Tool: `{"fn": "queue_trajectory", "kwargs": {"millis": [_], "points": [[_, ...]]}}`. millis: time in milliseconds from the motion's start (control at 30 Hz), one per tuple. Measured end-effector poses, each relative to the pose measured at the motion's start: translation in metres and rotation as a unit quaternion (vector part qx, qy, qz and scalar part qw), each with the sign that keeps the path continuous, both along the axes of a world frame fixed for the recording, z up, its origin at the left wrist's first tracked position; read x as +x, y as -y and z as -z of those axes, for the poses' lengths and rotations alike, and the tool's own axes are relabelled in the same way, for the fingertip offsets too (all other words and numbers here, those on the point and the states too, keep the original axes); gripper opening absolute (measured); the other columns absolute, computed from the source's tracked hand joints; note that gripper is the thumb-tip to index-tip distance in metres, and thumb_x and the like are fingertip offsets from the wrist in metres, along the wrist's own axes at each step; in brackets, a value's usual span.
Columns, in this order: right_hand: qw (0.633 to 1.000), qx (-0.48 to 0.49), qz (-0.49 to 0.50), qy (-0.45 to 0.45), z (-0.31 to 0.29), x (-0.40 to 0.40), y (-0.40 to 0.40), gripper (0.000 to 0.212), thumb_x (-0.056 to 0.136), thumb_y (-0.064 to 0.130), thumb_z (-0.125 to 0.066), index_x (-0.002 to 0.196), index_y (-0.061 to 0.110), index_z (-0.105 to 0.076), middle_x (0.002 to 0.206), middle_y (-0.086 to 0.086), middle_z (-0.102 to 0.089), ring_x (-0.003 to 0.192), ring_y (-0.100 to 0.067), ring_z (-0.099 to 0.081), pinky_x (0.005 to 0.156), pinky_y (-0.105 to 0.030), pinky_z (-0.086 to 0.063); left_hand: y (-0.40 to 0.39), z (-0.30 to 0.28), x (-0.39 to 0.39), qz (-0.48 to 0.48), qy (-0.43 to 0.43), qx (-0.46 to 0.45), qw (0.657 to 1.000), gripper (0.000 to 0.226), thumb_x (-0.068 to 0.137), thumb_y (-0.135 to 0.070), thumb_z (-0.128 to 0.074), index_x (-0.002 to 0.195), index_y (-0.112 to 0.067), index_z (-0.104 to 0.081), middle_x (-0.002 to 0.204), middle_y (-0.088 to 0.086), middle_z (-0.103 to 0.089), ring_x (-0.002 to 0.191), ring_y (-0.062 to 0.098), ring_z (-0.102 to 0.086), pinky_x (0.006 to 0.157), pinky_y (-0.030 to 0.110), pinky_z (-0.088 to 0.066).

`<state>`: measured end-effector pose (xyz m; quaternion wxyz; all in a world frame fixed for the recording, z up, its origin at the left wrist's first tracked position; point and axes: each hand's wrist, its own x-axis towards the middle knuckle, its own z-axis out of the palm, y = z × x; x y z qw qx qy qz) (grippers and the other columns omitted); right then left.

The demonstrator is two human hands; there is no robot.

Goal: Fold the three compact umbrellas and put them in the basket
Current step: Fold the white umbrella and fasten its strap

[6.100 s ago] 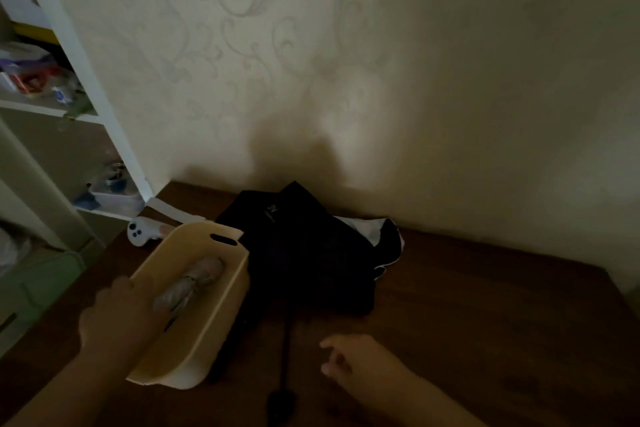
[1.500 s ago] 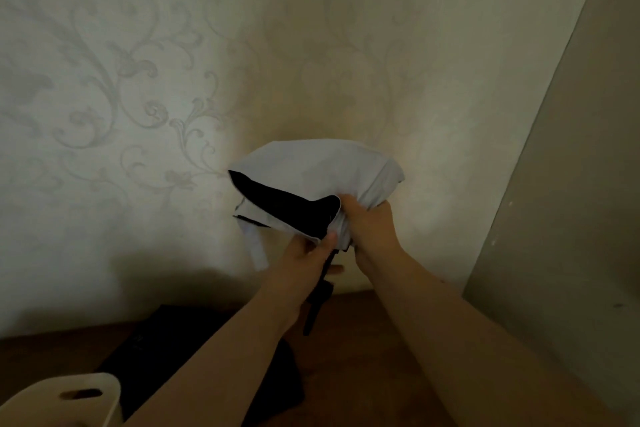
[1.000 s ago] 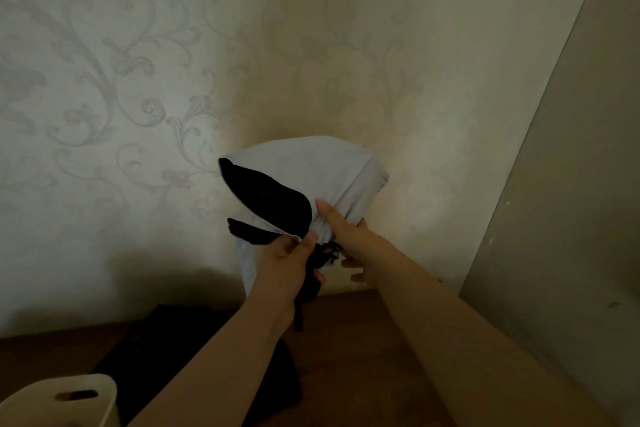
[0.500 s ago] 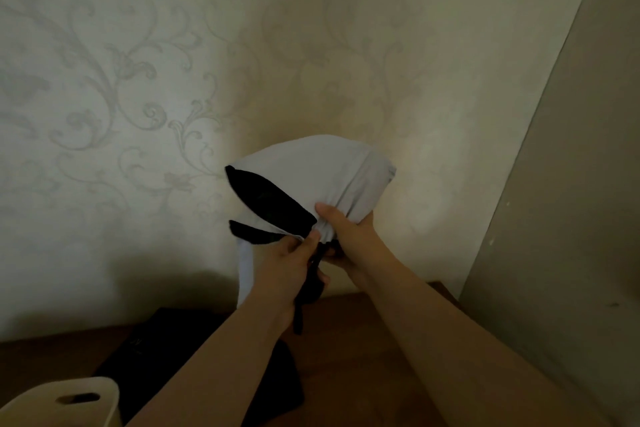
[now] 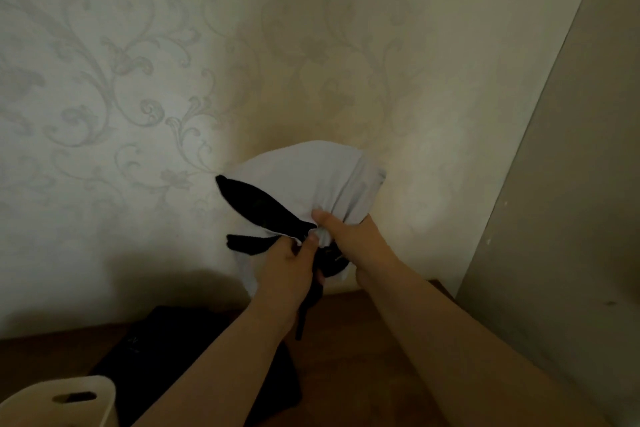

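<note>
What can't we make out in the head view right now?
- Cream plastic basket: cut off by the bottom-left edge, so its inside is unseen.
- Black folded umbrella on the table: partly behind the left hand's forearm, too dark for detail.
- White-and-black umbrella: its handle is hidden by the left hand and right hand.

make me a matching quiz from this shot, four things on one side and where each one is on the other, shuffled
Things:
1. white umbrella
2. black umbrella
3. basket
4. left hand

Places:
A. bottom left corner of the view
B. lying on the wooden table
C. held up in front of the wall
D. pinching fabric beside the right hand

Pairs: 1-C, 2-B, 3-A, 4-D
</note>
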<state>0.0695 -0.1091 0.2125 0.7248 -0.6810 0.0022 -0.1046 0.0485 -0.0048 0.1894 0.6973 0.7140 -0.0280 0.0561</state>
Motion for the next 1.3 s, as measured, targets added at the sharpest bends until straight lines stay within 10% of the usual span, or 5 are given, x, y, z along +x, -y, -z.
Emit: {"fn": "queue_trajectory", "kwargs": {"millis": [167, 433, 900, 1067, 1300], "points": [[0.984, -0.074, 0.025, -0.159, -0.006, 0.004, 0.006, 0.107, 0.057, 0.071, -0.072, 0.146, 0.031, -0.027, 0.144, 0.003, -0.036, 0.126, -0.025, -0.044, 0.096, -0.038, -0.041, -0.005, -0.009, 0.000, 0.048, 0.025, -0.025, 0.998, 0.034, 0.097, -0.029, -0.047, 0.067, -0.013, -0.051, 0.048, -0.003, -0.055, 0.040, 0.008, -0.051, 0.044, 0.021, -0.044], [0.987, 0.138, -0.048, -0.064, 0.004, 0.007, -0.003, 0.067, 0.081, 0.031, -0.073, 0.138, 0.031, -0.038, 0.124, -0.002, -0.062, 0.106, -0.024, -0.063, 0.088, -0.043, -0.055, -0.003, -0.008, 0.004, 0.057, -0.021, -0.038, 0.997, 0.033, 0.094, -0.035, -0.050, 0.076, -0.008, -0.054, 0.057, 0.012, -0.055, 0.056, 0.028, -0.053, 0.063, 0.042, -0.050], [0.992, 0.120, -0.035, 0.022, -0.002, 0.012, -0.013, 0.050, 0.086, 0.005, -0.065, 0.133, 0.010, -0.049, 0.120, -0.018, -0.064, 0.099, -0.030, -0.065, 0.058, -0.027, -0.056, 0.005, 0.006, -0.002, -0.023, 0.035, -0.060, 0.997, 0.030, 0.095, -0.042, -0.043, 0.093, -0.016, -0.058, 0.093, 0.010, -0.068, 0.085, 0.024, -0.066, 0.083, 0.046, -0.054], [0.984, 0.170, -0.038, 0.028, -0.004, 0.015, -0.018, 0.051, 0.088, 0.006, -0.064, 0.135, 0.011, -0.046, 0.123, -0.018, -0.062, 0.099, -0.032, -0.063, 0.055, -0.029, -0.056, -0.003, -0.007, 0.003, -0.007, -0.021, -0.223, 0.975, 0.024, 0.099, -0.033, -0.040, 0.105, -0.015, -0.055, 0.096, 0.009, -0.068, 0.069, 0.021, -0.067, 0.063, 0.036, -0.054], [0.980, 0.179, -0.081, 0.006, 0.000, 0.017, -0.018, 0.069, 0.077, 0.015, -0.074, 0.138, 0.019, -0.041, 0.126, -0.012, -0.061, 0.107, -0.031, -0.063, 0.060, -0.038, -0.057, -0.012, -0.013, 0.006, 0.005, -0.027, -0.196, 0.980, 0.020, 0.092, -0.019, -0.056, 0.105, -0.005, -0.063, 0.077, 0.010, -0.069, 0.051, 0.011, -0.062, 0.046, 0.021, -0.047]]}}
